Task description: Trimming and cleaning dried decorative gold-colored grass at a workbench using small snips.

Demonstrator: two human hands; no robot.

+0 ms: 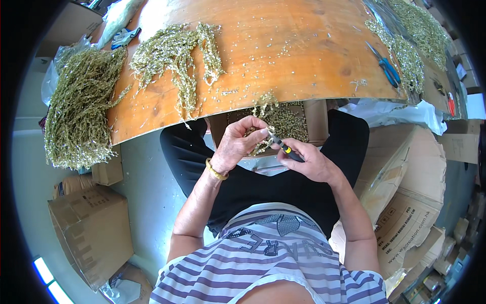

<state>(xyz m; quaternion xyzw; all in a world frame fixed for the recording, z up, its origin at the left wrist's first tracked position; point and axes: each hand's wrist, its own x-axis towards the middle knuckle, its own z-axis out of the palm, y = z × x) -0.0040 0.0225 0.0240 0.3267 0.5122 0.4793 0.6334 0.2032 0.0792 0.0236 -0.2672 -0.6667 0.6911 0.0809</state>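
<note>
My left hand (241, 141) pinches a gold bead strand (266, 103) that runs over the table's near edge. In my right hand (310, 161) is a pair of pliers (289, 150) with black and yellow handles. Their jaws meet the strand close to my left fingertips; whether they are closed on it I cannot tell. Below my hands, between my knees, stands a cardboard box (317, 121) with many small gold beads (292, 121) in it.
Heaps of gold strands lie on the wooden table (283, 45): a large bundle (83, 101) hanging over its left edge, a smaller pile (167, 53), more (405, 61) at right. Blue-handled pliers (388, 70) rest there. A closed carton (93, 228) and torn cardboard (405, 202) flank me.
</note>
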